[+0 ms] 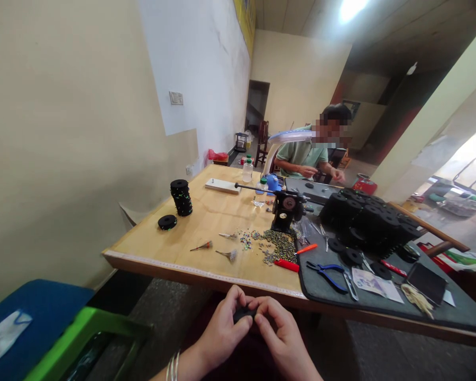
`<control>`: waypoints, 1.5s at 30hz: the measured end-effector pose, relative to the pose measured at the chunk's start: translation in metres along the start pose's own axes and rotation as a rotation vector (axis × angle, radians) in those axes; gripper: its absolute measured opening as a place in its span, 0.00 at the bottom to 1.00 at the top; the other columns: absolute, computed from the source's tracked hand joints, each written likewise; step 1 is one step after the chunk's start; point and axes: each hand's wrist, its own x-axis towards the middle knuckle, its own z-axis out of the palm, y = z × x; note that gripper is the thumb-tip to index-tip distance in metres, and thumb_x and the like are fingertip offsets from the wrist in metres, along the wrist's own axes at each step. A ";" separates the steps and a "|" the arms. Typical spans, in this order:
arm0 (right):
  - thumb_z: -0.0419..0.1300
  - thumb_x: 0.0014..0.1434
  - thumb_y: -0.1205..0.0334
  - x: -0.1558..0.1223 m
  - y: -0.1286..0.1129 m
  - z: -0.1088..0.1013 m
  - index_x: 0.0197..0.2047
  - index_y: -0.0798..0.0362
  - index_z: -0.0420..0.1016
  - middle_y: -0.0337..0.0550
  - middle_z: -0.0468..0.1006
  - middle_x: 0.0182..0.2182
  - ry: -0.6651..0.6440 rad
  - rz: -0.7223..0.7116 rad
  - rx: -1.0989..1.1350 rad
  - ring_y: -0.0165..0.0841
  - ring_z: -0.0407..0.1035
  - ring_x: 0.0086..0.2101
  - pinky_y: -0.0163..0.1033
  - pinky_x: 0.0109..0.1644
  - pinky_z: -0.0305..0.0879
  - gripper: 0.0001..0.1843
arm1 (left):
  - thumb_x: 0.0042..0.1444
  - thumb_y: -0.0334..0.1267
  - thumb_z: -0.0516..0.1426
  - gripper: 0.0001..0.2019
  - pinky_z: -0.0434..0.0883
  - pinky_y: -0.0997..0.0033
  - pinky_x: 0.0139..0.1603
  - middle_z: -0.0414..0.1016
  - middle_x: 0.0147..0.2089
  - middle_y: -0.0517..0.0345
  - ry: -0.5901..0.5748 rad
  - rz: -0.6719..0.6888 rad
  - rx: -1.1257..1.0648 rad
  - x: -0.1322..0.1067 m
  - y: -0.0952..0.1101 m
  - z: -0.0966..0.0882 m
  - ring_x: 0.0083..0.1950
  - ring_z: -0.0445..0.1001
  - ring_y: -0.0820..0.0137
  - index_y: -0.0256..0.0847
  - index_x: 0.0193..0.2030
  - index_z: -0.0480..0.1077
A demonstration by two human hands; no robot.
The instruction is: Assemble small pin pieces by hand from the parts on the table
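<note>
In front of the table's near edge, my left hand (225,329) and my right hand (281,334) meet around a small black disc (244,314). Fingers of both hands are closed on it, and they cover much of it. It resembles the black foam spools stacked (181,198) at the table's left, where a single spool (167,222) lies beside the stack. Beyond my hands, several small brushes (227,256) rest on the wood, near a heap of tiny metal pieces (280,244) and scattered coloured beads (246,241).
A black hand-cranked machine (287,209) stands mid-table. On the dark mat (321,294) lie blue-handled pliers (329,275), a banknote (375,284) and many black spools (360,214). A red-handled tool (287,265) lies by the mat's edge. Another person (307,159) works across the table.
</note>
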 end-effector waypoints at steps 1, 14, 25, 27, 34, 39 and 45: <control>0.55 0.63 0.60 0.000 0.000 0.000 0.31 0.51 0.67 0.47 0.77 0.40 -0.003 0.003 0.005 0.38 0.72 0.41 0.39 0.45 0.66 0.09 | 0.47 0.30 0.56 0.11 0.63 0.69 0.41 0.66 0.33 0.61 0.002 0.000 0.004 0.000 0.001 0.000 0.38 0.64 0.68 0.43 0.31 0.56; 0.55 0.63 0.62 -0.003 -0.007 -0.004 0.31 0.51 0.68 0.47 0.77 0.42 -0.030 0.009 -0.003 0.40 0.71 0.44 0.41 0.49 0.65 0.08 | 0.47 0.28 0.54 0.10 0.63 0.68 0.42 0.66 0.35 0.60 0.012 0.027 0.055 -0.004 0.000 0.002 0.39 0.65 0.67 0.44 0.32 0.55; 0.56 0.62 0.64 -0.001 -0.010 -0.009 0.28 0.51 0.67 0.45 0.77 0.40 -0.071 0.037 0.039 0.38 0.71 0.43 0.40 0.47 0.64 0.09 | 0.48 0.30 0.54 0.09 0.63 0.69 0.38 0.65 0.34 0.60 -0.008 0.098 0.210 -0.006 0.004 0.002 0.36 0.63 0.67 0.44 0.33 0.55; 0.56 0.62 0.63 -0.001 -0.012 -0.009 0.28 0.51 0.67 0.45 0.77 0.39 -0.081 0.041 0.047 0.38 0.71 0.42 0.39 0.47 0.65 0.10 | 0.49 0.31 0.55 0.10 0.63 0.69 0.38 0.65 0.34 0.60 -0.022 0.104 0.214 -0.007 0.005 0.003 0.36 0.63 0.68 0.44 0.33 0.55; 0.56 0.62 0.63 -0.002 -0.013 -0.010 0.28 0.51 0.67 0.45 0.76 0.39 -0.086 0.044 0.062 0.39 0.71 0.43 0.40 0.48 0.64 0.10 | 0.49 0.31 0.55 0.11 0.63 0.70 0.37 0.65 0.34 0.60 -0.026 0.107 0.237 -0.009 0.005 0.005 0.36 0.62 0.68 0.44 0.33 0.54; 0.58 0.60 0.64 -0.001 -0.008 -0.010 0.26 0.52 0.65 0.47 0.76 0.38 -0.084 0.050 0.100 0.40 0.71 0.43 0.41 0.47 0.64 0.11 | 0.48 0.30 0.55 0.11 0.64 0.70 0.38 0.64 0.34 0.61 -0.008 0.121 0.245 -0.010 0.004 0.007 0.36 0.63 0.68 0.44 0.33 0.54; 0.58 0.60 0.63 -0.001 -0.004 -0.008 0.26 0.52 0.63 0.46 0.76 0.38 -0.077 0.061 0.143 0.39 0.70 0.41 0.41 0.46 0.64 0.12 | 0.48 0.30 0.55 0.12 0.64 0.68 0.39 0.64 0.34 0.61 -0.007 0.093 0.242 -0.009 0.003 0.008 0.36 0.62 0.69 0.44 0.34 0.53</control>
